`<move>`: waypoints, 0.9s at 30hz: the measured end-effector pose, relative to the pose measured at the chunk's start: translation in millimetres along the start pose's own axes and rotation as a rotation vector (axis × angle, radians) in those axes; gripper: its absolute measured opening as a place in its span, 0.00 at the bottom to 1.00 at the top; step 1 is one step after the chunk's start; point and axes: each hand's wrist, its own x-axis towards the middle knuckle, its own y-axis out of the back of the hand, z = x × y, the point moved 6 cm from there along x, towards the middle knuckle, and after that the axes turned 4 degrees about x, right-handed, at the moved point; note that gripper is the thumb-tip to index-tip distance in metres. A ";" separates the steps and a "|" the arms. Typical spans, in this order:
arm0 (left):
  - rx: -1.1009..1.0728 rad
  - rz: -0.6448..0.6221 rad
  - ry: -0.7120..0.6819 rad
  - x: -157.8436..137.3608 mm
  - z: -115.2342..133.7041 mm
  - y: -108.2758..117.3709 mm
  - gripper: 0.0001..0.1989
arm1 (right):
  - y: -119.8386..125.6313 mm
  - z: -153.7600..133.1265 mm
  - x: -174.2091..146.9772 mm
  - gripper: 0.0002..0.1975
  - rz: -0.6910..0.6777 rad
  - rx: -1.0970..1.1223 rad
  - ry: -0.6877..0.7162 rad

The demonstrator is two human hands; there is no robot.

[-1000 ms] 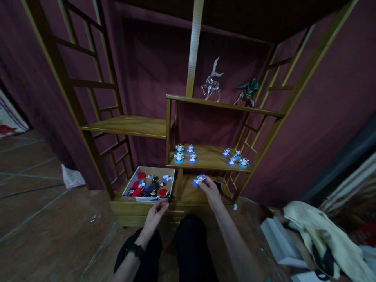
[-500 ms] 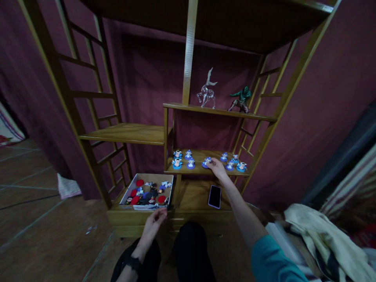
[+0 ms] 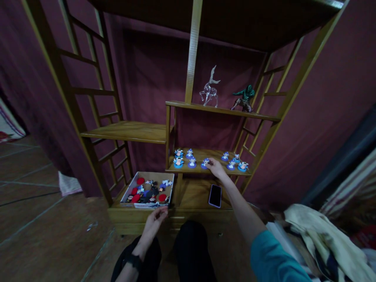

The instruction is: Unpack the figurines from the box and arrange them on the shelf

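Note:
My right hand (image 3: 216,167) is closed on a small figurine (image 3: 205,163) with a purple base, which stands at the front of the low right shelf (image 3: 198,171). To its left on that shelf are several small figurines (image 3: 192,162) on purple and blue bases, and several more (image 3: 231,164) are to its right. My left hand (image 3: 157,219) hovers in front of a cardboard box (image 3: 173,184), its fingers bent and the thumb near the fingertips. Whether it pinches anything small I cannot tell. Inside the box lie jumbled figurines (image 3: 152,190) and red round bases (image 3: 140,181).
A phone (image 3: 215,196) lies on the bottom board below the figurines. On the upper right shelf stand a clear glass deer (image 3: 210,94) and a green-cloaked figure (image 3: 246,98). The wooden frame (image 3: 192,51) has posts and a left shelf (image 3: 129,131). Cloth (image 3: 326,239) is heaped at right.
The figurine at my right hand has shifted slightly left along the shelf, toward its neighbours. The view has moved a little. My left hand stays near the box.

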 end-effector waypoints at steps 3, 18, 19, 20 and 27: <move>0.014 -0.008 -0.006 1.5 -1.9 0.4 0.22 | -0.1 -0.2 1.7 0.10 0.013 -0.019 0.013; -0.014 -0.002 -0.005 -0.7 2.5 1.3 0.20 | -3.0 -4.1 -0.2 0.11 -0.048 -0.397 0.137; -0.015 0.001 -0.003 -0.8 3.0 1.7 0.20 | -2.8 -3.7 0.1 0.11 -0.046 -0.380 0.139; -0.014 0.005 -0.004 -0.9 3.6 2.1 0.20 | -2.5 -3.0 0.4 0.12 -0.043 -0.365 0.138; -0.009 0.008 -0.022 -3.2 7.1 1.3 0.21 | -2.6 0.9 0.9 0.13 -0.049 -0.290 0.105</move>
